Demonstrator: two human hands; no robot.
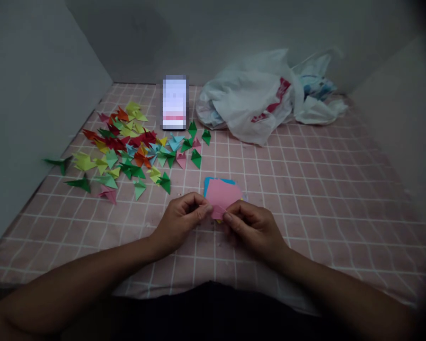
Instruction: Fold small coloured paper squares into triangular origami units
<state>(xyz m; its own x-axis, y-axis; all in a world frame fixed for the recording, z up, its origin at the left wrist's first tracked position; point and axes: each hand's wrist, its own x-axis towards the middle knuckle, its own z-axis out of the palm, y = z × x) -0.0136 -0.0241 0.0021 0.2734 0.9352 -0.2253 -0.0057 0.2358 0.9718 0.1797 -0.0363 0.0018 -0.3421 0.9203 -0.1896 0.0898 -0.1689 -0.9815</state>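
Observation:
My left hand (190, 215) and my right hand (252, 227) face each other near the front of the table. Between them is a small folded piece of pink paper (218, 211), pinched at its two ends by thumbs and fingers. Right behind it lies a stack of paper sheets (224, 190), pink on top with blue and yellow edges peeking out. Pink on pink makes the outline of the held piece hard to follow. The lower fingers of both hands are partly hidden.
Many folded paper birds (129, 169) in several colours spread over the left of the checked tablecloth (315, 189). A lit phone (174, 102), its screen blurred, stands at the back. White plastic bags (248, 94) lie at the back right. Walls enclose the table.

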